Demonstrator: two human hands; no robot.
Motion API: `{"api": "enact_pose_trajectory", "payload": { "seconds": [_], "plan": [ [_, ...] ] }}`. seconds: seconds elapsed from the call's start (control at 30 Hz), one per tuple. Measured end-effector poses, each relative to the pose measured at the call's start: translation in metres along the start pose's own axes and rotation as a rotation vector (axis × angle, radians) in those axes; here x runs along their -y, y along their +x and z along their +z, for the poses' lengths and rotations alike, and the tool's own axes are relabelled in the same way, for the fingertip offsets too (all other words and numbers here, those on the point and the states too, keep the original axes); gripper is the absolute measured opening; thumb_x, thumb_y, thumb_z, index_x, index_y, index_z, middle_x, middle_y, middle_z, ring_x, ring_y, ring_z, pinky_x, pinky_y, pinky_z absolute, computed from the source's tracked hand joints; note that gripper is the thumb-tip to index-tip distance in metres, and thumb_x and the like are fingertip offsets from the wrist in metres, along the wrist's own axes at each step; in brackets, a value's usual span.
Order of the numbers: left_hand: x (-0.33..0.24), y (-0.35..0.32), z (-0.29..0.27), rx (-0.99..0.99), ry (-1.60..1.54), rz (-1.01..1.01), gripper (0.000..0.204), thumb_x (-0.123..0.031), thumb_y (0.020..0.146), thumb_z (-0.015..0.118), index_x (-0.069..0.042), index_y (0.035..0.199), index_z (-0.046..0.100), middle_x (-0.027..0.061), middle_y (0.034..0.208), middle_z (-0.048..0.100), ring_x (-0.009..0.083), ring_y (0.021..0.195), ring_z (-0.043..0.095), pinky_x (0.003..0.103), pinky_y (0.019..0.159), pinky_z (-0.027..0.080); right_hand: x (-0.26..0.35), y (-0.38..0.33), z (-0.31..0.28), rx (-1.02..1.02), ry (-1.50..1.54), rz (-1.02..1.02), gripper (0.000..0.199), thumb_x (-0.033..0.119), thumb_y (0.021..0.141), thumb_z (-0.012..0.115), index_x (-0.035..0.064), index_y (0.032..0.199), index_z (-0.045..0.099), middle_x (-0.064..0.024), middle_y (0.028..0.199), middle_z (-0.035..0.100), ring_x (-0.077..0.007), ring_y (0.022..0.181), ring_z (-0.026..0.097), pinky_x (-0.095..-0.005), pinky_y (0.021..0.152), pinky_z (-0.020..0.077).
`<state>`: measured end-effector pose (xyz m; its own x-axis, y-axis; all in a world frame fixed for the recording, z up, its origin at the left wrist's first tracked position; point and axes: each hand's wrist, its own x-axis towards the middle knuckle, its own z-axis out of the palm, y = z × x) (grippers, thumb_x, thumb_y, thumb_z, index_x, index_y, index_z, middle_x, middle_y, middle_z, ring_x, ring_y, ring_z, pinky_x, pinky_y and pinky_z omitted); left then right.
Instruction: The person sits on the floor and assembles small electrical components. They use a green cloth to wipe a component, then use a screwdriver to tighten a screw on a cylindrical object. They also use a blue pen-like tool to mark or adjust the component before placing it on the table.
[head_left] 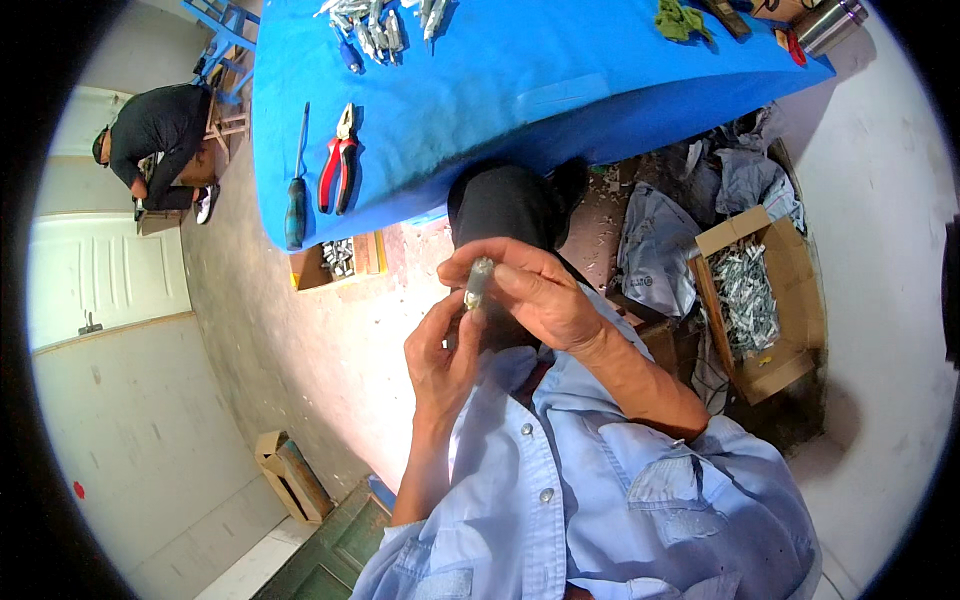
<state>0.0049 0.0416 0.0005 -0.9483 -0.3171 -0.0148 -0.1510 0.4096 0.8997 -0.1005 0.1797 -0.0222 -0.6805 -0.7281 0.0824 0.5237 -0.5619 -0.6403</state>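
Observation:
In front of my chest, over my lap, both hands meet on a small grey metal cylinder-shaped part (479, 283) with paler ends, held upright. My left hand (445, 350) pinches its lower end between thumb and fingers. The fingers of my right hand (540, 297) curl round its upper end, thumb close against it. Its exact kind is too small to make out. Beyond my hands, on the blue-covered table (430, 120), lie pliers (338, 165) with red and black handles. Beside them is a screwdriver (297, 190) with a dark green handle.
Several metal parts (370, 28) lie at the table's far side, with a green cloth (682, 20) at far right. Below the table edge is a box of parts (338, 262). To my right stands a cardboard box (785, 370) full of metal pieces. Another person (165, 135) sits bent over at far left.

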Motion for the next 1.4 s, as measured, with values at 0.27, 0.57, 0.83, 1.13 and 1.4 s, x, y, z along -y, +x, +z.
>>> {"api": "enact_pose_trajectory", "payload": {
  "seconds": [0.27,0.57,0.83,1.13,1.4],
  "plan": [
    [0.004,0.000,0.000,0.001,-0.021,0.004,0.025,-0.015,0.101,0.065,0.005,0.117,0.067,0.0065,0.091,0.071,0.0100,0.082,0.067,0.023,0.072,0.054,-0.002,0.000,-0.001,0.004,0.108,0.009,0.039,0.024,0.107,0.049,-0.0034,0.134,0.055,-0.0171,0.131,0.063,-0.0242,0.126,0.058,-0.0398,0.111,0.0421],
    [0.008,-0.001,0.000,-0.016,0.062,0.069,0.024,-0.011,0.099,0.068,0.005,0.117,0.067,0.0059,0.091,0.070,0.0093,0.081,0.066,0.022,0.071,0.052,-0.007,0.000,-0.003,-0.011,0.166,0.027,0.028,0.019,0.107,0.050,0.0003,0.125,0.059,-0.0151,0.119,0.066,-0.0225,0.117,0.061,-0.0398,0.105,0.0463],
    [0.007,-0.002,0.001,-0.047,0.128,0.134,0.022,-0.007,0.095,0.071,0.005,0.113,0.068,0.0072,0.088,0.070,0.0113,0.079,0.067,0.024,0.068,0.053,-0.009,0.000,-0.001,-0.088,0.169,0.058,0.023,0.011,0.102,0.046,-0.0017,0.115,0.060,-0.0132,0.110,0.067,-0.0193,0.106,0.064,-0.0340,0.096,0.0504],
    [0.003,-0.004,0.003,-0.084,0.190,0.160,0.020,0.000,0.090,0.072,0.004,0.109,0.068,0.0089,0.083,0.069,0.0146,0.074,0.067,0.028,0.068,0.053,-0.011,-0.001,-0.001,-0.123,0.210,0.063,0.023,0.008,0.098,0.045,-0.0027,0.111,0.061,-0.0126,0.103,0.067,-0.0210,0.102,0.064,-0.0356,0.095,0.0506],
    [0.005,-0.009,0.002,-0.083,0.214,0.157,0.021,0.001,0.089,0.072,0.004,0.110,0.069,0.0093,0.085,0.070,0.0145,0.075,0.068,0.027,0.068,0.054,-0.013,-0.005,-0.002,-0.131,0.234,0.100,0.023,0.012,0.100,0.049,-0.0027,0.113,0.062,-0.0142,0.105,0.067,-0.0253,0.110,0.062,-0.0418,0.106,0.0455]
  ]
}}
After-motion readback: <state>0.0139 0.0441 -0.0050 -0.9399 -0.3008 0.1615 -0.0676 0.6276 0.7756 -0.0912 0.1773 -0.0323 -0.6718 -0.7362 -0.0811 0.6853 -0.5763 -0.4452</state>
